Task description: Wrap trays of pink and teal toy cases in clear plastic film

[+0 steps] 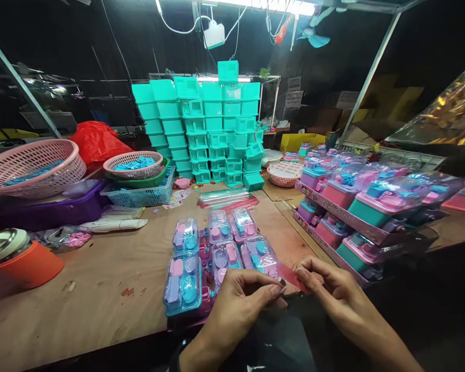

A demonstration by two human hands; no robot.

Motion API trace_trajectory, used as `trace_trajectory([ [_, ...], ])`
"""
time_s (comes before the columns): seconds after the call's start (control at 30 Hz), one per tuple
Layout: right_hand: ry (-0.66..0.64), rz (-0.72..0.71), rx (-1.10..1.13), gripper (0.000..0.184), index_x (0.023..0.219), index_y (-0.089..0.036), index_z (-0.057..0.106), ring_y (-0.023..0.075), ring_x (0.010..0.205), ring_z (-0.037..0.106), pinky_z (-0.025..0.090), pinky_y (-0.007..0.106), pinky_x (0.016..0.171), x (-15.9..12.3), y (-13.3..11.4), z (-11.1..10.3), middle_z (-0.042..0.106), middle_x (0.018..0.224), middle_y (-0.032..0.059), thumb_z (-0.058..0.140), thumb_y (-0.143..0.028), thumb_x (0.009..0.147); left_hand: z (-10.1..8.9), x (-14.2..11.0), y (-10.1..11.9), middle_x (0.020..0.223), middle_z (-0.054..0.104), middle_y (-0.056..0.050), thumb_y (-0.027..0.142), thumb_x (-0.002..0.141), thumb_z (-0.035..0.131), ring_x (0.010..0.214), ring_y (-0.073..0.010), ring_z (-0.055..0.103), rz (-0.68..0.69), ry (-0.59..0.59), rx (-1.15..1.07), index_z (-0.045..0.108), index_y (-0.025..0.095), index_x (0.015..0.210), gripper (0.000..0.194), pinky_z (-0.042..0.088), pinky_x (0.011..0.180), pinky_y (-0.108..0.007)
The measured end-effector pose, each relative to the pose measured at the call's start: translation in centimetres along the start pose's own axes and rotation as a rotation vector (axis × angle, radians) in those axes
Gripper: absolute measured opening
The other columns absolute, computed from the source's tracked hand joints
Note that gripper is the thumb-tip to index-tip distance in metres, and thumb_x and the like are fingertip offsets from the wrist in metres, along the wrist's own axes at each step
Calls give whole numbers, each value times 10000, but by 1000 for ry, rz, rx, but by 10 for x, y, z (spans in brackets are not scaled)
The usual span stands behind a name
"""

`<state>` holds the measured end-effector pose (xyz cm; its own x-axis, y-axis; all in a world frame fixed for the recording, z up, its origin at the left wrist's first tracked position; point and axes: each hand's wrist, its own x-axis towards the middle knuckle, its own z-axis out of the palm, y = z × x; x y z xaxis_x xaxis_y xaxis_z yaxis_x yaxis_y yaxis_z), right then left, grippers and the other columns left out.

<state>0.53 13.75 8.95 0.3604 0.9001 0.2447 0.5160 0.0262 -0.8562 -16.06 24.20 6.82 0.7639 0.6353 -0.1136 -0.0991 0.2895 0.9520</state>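
Note:
In front of the table edge, both hands pinch a thin clear plastic sheet with a red strip (289, 275) along its top. My left hand (242, 297) has thumb and forefinger closed at its left end, where a small dark bit shows at the fingertips. My right hand (329, 284) grips the red strip at the other end, fingers curled. Below the hands the see-through part hangs, hard to make out against the dark. Just beyond my left hand stands a group of toy sets under clear lids (183, 281), with pink, lilac and blue pieces inside.
Similar plastic sheets (228, 199) lie flat mid-table. Behind them rises a tall stack of turquoise boxes (174, 126). Two-tier trays of packed toys (375, 209) stand right. At left are a pink basket (67, 173), a smaller basket (134, 164) and an orange container (29, 266).

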Motion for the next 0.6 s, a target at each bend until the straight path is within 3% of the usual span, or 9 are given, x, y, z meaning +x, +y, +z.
trace_trajectory([
  [0.1,9,2,46,349,797,-211,710,164,659,666,535,203,547,-2,10,-2,685,763,15,763,-555,831,-1,2,-6,698,792,-82,490,655,926,666,-189,738,19,66,-76,806,145,752,378,561,686,-269],
  [0.2,28,-28,-26,298,754,-223,758,182,605,692,544,209,511,-2,21,-7,715,690,19,780,-511,828,-2,2,-7,648,769,-57,463,609,955,637,-174,719,30,111,-102,773,152,689,369,549,659,-256],
  [0.27,82,-144,-109,225,769,-248,798,188,610,712,548,215,512,-1,24,-10,752,704,24,752,-442,873,-2,2,-4,621,751,-45,464,584,967,612,-165,701,25,136,-116,752,150,664,388,547,642,-256],
  [0.37,170,-438,-233,84,907,-298,819,192,695,740,583,250,616,3,23,-14,794,811,4,736,-285,897,-3,0,6,615,738,-35,447,587,970,601,-147,679,38,174,-137,734,147,648,387,543,640,-249],
  [0.43,226,-580,-361,171,1020,-322,796,198,762,738,585,292,703,10,21,-19,798,878,-6,707,-222,914,-7,-4,16,616,740,-31,423,620,960,590,-127,668,62,198,-163,723,146,645,366,520,625,-222],
  [0.53,344,-638,-587,180,1079,-328,780,245,837,722,565,367,746,35,21,-33,782,900,25,653,-344,952,-20,-13,34,590,734,-19,432,650,945,566,-119,663,128,283,-207,699,152,653,373,521,614,-212],
  [0.6,341,-576,-636,286,992,-304,797,266,751,713,548,378,642,69,25,-46,759,810,56,607,-511,944,-33,-24,46,565,715,-3,461,654,941,552,-120,657,192,375,-196,686,159,657,396,527,604,-211],
])
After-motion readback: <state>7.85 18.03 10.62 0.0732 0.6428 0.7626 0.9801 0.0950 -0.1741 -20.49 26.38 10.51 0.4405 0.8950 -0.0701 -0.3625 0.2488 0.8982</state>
